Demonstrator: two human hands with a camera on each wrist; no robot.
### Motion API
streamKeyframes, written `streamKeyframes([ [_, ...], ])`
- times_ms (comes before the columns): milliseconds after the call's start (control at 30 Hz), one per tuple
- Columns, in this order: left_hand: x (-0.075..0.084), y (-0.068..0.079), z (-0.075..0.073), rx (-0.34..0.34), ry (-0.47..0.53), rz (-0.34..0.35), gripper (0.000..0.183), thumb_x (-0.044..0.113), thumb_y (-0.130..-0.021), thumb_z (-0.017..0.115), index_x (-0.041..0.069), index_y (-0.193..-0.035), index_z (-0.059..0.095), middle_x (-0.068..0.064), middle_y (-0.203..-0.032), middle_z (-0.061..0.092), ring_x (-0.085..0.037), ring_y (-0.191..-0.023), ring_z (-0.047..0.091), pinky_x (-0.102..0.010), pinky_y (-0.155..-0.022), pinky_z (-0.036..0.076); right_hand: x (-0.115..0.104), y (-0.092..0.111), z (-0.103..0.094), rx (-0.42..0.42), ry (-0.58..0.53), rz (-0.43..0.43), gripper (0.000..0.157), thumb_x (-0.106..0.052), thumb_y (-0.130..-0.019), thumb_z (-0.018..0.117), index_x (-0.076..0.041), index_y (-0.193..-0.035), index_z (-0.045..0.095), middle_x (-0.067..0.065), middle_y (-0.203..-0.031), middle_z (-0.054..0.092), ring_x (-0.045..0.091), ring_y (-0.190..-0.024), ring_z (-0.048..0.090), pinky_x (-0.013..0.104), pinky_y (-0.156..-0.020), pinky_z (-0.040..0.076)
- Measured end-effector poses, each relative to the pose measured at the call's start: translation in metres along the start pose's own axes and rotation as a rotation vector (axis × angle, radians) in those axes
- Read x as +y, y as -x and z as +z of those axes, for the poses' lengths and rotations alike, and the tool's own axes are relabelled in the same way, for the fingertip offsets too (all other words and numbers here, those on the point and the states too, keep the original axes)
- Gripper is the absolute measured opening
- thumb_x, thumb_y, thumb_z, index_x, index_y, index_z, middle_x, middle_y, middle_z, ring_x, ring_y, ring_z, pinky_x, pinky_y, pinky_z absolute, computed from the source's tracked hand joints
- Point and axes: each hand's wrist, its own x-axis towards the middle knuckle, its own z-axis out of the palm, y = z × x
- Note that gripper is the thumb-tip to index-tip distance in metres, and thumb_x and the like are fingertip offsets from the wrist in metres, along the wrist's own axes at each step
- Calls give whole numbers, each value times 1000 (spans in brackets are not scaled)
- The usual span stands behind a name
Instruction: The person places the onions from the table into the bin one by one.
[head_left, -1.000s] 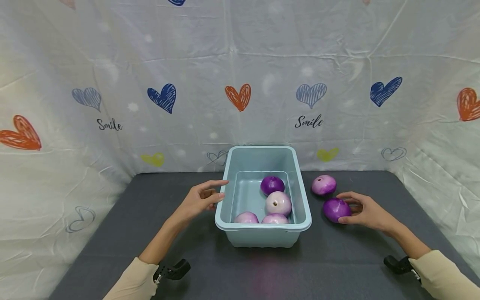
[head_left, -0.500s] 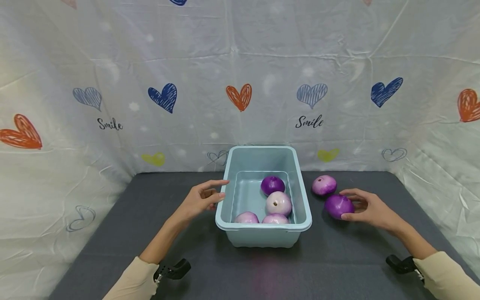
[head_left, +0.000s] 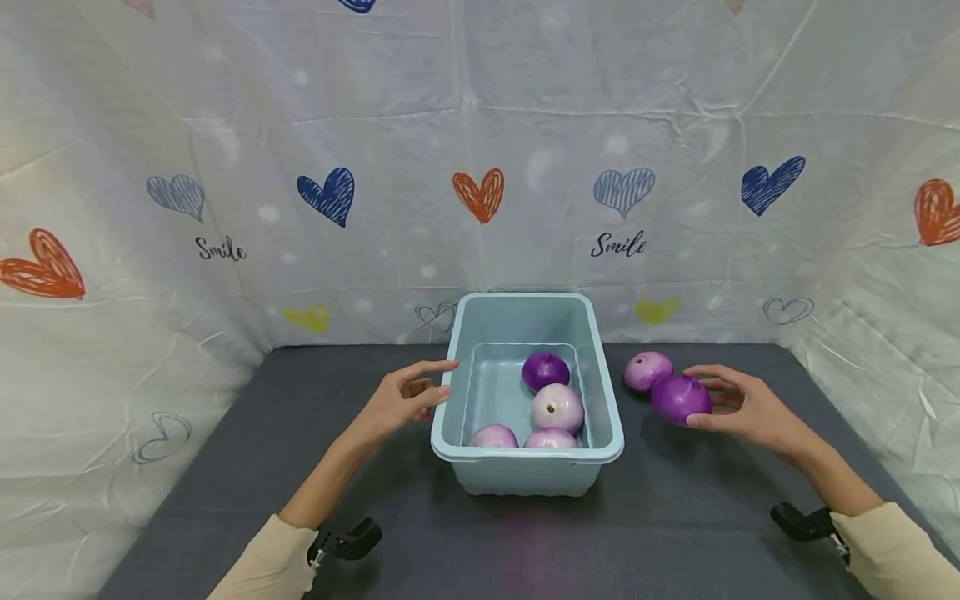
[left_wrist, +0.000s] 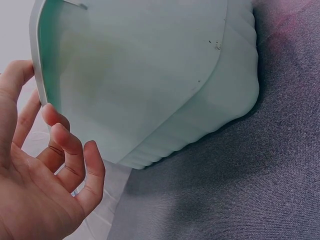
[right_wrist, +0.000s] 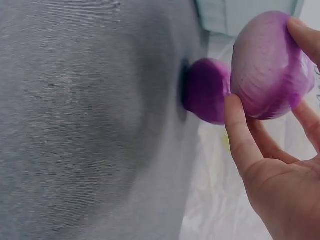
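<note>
My right hand point(head_left: 753, 412) holds a purple onion point(head_left: 678, 400) between thumb and fingertips, raised over the dark table to the right of the tub. In the right wrist view this onion point(right_wrist: 267, 67) shows a paler, glossy side. A second onion point(head_left: 648, 370), pinkish purple, lies on the table just behind it. My left hand point(head_left: 397, 400) grips the left rim of the pale blue plastic tub point(head_left: 528, 455), index finger over the edge and thumb outside. Inside the tub lie a dark purple onion point(head_left: 545, 371), a pale onion point(head_left: 557, 407) and others partly hidden by the front wall.
The tub stands at the middle of the dark cloth-covered table point(head_left: 360, 500). Behind it hangs a white sheet point(head_left: 540, 125) printed with hearts. A black wrist strap with a camera mount point(head_left: 345, 540) sits at the left sleeve, and another mount point(head_left: 806, 525) at the right.
The right hand has lifted the purple onion off the table and moved it slightly up and to the right. The left hand and the tub stay put.
</note>
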Motion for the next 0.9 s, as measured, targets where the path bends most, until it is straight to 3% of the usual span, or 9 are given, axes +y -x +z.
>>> streamKeyframes([
  [100, 0, 0, 0, 1, 1, -2, 43, 22, -101, 67, 14, -143, 61, -15, -104, 68, -47, -88, 57, -52, -77, 53, -4, -1, -3, 9, -21, -6, 61, -17, -88, 83, -7, -141, 54, 19, -132, 57, 36, -116, 60, 31, -83, 54],
  [333, 1, 1, 1, 7, -11, -1, 43, 23, -101, 68, 15, -143, 61, -15, -103, 68, -32, -79, 57, -50, -77, 52, -13, -4, -8, 25, -42, -12, 61, -16, -91, 81, -8, -144, 53, 19, -132, 57, 21, -115, 61, 30, -84, 54],
  [533, 1, 2, 0, 2, 20, -8, 44, 23, -101, 68, 15, -144, 60, -15, -111, 69, -30, -95, 63, -54, -83, 53, -16, -13, -8, 35, -83, -22, 63, -15, -92, 79, -9, -147, 50, 20, -137, 53, 20, -119, 58, 28, -87, 53],
  [700, 1, 2, 0, -7, 31, -8, 45, 23, -101, 67, 15, -144, 60, -16, -113, 68, -30, -98, 62, -55, -86, 52, -25, -23, -7, 46, -93, -25, 63, -17, -93, 79, -9, -148, 49, 20, -140, 51, 25, -122, 57, 27, -87, 52],
  [900, 1, 2, 1, 0, 29, -14, 45, 25, -100, 69, 16, -144, 60, -15, -112, 69, -33, -93, 61, -49, -83, 53, -41, -36, -6, 40, -118, -37, 64, -17, -93, 78, -9, -149, 48, 21, -143, 49, 38, -127, 52, 27, -88, 52],
])
